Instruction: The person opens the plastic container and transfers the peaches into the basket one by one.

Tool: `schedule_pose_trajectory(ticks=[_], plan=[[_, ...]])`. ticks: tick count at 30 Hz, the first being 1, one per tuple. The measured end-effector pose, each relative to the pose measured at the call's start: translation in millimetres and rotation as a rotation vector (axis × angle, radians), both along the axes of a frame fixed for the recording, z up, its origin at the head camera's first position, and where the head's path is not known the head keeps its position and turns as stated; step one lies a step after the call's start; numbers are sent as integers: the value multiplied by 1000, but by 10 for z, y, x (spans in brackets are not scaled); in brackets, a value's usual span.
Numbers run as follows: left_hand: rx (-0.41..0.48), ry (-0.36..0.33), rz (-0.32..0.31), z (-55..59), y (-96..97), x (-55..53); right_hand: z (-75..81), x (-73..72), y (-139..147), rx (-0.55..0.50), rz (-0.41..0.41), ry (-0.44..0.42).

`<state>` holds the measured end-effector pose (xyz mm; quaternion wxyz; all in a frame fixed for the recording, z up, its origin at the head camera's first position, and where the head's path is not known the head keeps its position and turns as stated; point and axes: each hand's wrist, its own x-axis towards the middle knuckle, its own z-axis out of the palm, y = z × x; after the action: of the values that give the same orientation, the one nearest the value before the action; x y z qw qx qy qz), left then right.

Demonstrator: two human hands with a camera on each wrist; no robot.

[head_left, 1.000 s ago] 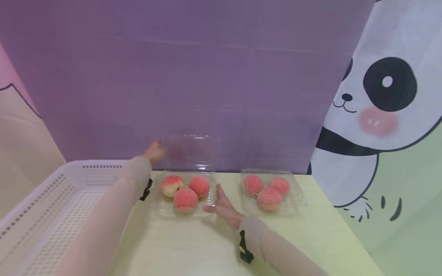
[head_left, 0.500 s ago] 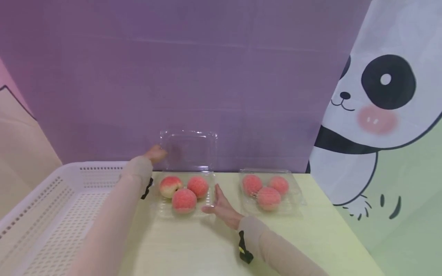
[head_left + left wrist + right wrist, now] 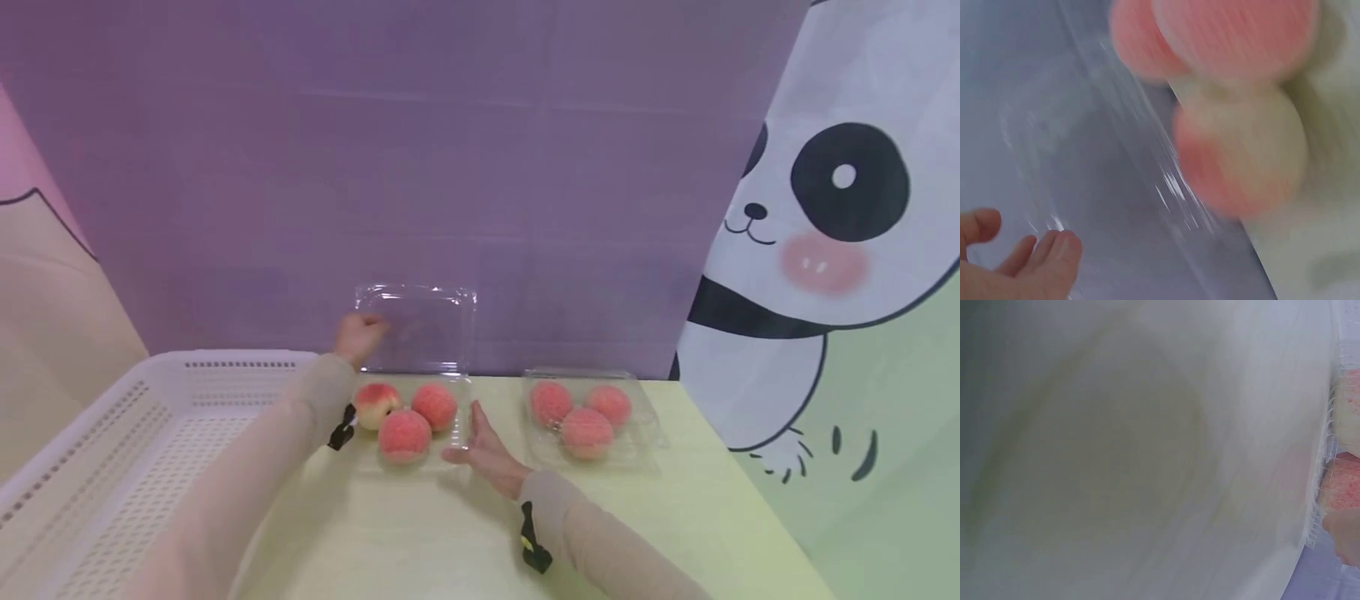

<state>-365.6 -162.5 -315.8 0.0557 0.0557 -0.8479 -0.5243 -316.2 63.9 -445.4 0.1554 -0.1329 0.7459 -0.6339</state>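
Purple cloth (image 3: 480,183) backs the clear box (image 3: 463,393) of peaches (image 3: 405,436), lower left of centre, its lid (image 3: 431,329) raised by the relaxed, seemingly empty left hand (image 3: 360,337), the empty right hand (image 3: 487,454) spread alongside; closing seems underway, calling for a downward fold.

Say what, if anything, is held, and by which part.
Nothing is held: the left hand is by the raised lid, thumb and fingers apart; the right hand is beside the box.
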Motion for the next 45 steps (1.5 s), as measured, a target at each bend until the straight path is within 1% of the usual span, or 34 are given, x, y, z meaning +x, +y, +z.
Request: schedule_pose_trajectory(ticks=[2,4,8,10,11,13,16,19,22,25,27,30,37,38,40,43,45], plan=[[38,-1,-10,1,88,57,2,-11,-8,1,-2,-2],[32,-11,-16,-27,150,114,6,-25,-21,-11,-8,-13],[-58,-69,-45,-147,225,171,8,-61,-5,-19,-26,-19],[-111,-98,-58,-224,220,171,7,-76,9,-18,-37,-20],[-117,-119,-67,-263,212,166,7,-79,16,-16,-42,-21],[-124,-153,-77,-344,193,146,8,-76,29,-15,-49,-22],[-153,-163,-81,-468,156,107,1,-65,42,-18,-46,-29],[-186,-187,-74,-584,124,70,-27,-70,49,-21,-39,-33],[-248,-220,-65,-685,97,37,-52,-79,50,-18,-38,-33],[-272,-251,-58,-774,86,-3,-60,-84,49,-16,-41,-38],[-273,-257,-55,-813,90,-29,-55,-85,46,-20,-48,-37],[-242,-267,-55,-854,106,-59,-47,-91,40,-18,-59,-38],[-130,-343,-82,-920,141,-91,-78,-103,23,-15,-66,-38],[-127,-341,-86,-929,150,-106,-74,-102,21,-12,-67,-37],[-168,-319,-114,-937,174,-136,-63,-97,22,-7,-72,-37],[-202,-294,-139,-1002,202,-228,-42,-84,31,5,-77,-37],[-216,-291,-146,-1053,218,-284,-48,-85,41,8,-77,-39]])
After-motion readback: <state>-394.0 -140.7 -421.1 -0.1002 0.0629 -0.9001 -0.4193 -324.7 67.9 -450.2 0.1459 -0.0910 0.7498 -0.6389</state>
